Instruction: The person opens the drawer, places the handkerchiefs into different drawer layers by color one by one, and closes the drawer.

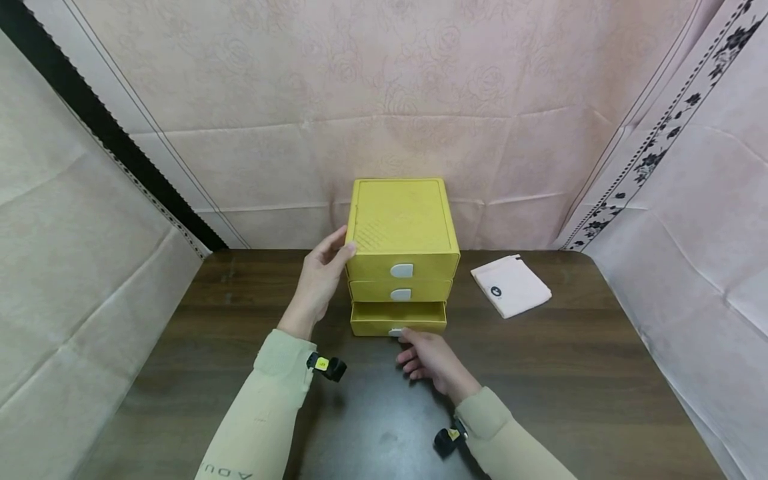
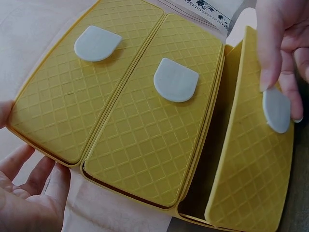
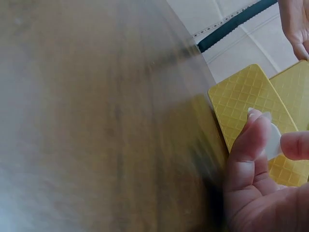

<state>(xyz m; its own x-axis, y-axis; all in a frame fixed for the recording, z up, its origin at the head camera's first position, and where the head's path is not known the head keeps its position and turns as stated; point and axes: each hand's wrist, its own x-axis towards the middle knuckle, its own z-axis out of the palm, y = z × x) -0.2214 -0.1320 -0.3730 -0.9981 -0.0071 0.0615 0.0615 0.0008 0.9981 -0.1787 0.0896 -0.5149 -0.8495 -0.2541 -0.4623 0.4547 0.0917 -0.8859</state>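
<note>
A yellow three-drawer box stands on the table, with white tab handles on its fronts. Its bottom drawer is pulled partly out; the upper two are closed. My left hand rests against the box's left side, thumb near the top front corner, fingers fairly straight. With thumb and fingertips, my right hand pinches the bottom drawer's white handle. In the right wrist view, that handle shows between thumb and finger. Little of the drawer's inside can be seen.
A folded white cloth with a small dark round mark lies right of the box. The brown wooden table meets a pale patterned cloth backdrop behind and at both sides.
</note>
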